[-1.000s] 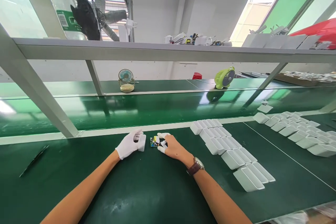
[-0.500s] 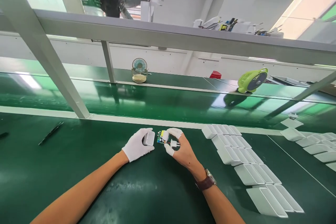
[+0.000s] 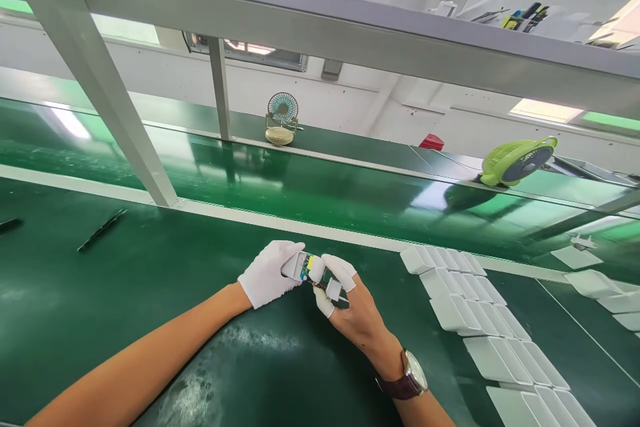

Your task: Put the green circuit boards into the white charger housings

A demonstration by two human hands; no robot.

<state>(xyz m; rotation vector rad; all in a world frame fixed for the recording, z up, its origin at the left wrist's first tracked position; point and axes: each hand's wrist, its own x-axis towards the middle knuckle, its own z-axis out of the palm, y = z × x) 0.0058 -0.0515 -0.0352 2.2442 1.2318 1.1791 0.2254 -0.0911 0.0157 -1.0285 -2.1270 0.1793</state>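
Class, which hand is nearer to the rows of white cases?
Right. The right hand, holding the circuit board, is left of the rows of white cases; the left hand, holding a single case, is farther left.

Glossy green belt (image 3: pixel 330 183), smooth-looking

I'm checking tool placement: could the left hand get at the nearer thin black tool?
Probably yes: nothing visible stands between the left hand and the thin black tool, though that hand may need to release the white case first.
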